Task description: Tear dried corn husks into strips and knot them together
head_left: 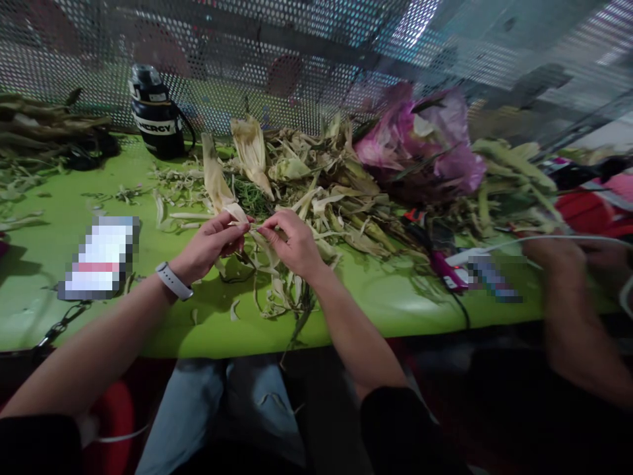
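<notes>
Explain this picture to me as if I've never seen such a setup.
There is no machine here: these are a person's own bare hands, seen by a camera worn on that person's head, looking forward and down. The left hand, with a white band on its wrist, pinches a pale strip. The right hand has its fingertips close by; what they pinch is too small to tell. On the green table lie husks, a pink bag and a pixelated screen; a dark bottle stands behind. Another person's arm shows at the picture's right.
</notes>
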`<action>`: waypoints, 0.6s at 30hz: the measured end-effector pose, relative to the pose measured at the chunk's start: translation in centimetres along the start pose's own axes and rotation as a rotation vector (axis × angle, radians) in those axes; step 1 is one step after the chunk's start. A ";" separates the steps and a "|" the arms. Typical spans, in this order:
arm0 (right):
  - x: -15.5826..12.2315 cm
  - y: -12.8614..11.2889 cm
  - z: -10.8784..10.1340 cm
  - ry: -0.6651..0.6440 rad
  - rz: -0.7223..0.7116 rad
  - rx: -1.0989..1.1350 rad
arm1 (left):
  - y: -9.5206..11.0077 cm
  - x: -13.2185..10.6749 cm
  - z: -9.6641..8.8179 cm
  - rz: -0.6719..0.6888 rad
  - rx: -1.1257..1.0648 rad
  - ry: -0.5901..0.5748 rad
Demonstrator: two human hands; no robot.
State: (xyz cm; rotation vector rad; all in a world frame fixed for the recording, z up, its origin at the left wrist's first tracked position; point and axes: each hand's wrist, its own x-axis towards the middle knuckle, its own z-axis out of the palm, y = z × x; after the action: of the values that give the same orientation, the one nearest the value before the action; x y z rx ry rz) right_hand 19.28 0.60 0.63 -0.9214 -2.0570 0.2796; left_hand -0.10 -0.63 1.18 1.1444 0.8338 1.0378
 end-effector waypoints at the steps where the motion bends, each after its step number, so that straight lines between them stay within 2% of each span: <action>1: 0.0 0.0 0.0 0.003 0.007 0.003 | 0.0 0.0 0.0 0.016 0.027 -0.011; 6: 0.0 0.1 0.2 0.005 -0.007 0.004 | -0.2 0.0 -0.1 0.009 0.180 -0.016; 10: -0.1 -0.3 0.0 -0.035 0.009 0.050 | 0.1 -0.2 -0.2 0.046 0.258 -0.071; 13: -0.1 -0.6 -0.2 -0.108 0.097 0.156 | 0.4 -0.1 -0.2 0.139 0.268 -0.050; 18: -0.1 -0.6 -0.4 -0.173 0.278 0.247 | 0.1 0.2 -0.3 0.234 0.418 -0.038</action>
State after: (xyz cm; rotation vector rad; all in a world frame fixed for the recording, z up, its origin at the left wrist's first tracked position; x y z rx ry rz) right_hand 19.29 0.02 1.12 -1.0563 -1.9884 0.7686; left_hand -0.33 -0.33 1.24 1.6421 0.9286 1.0554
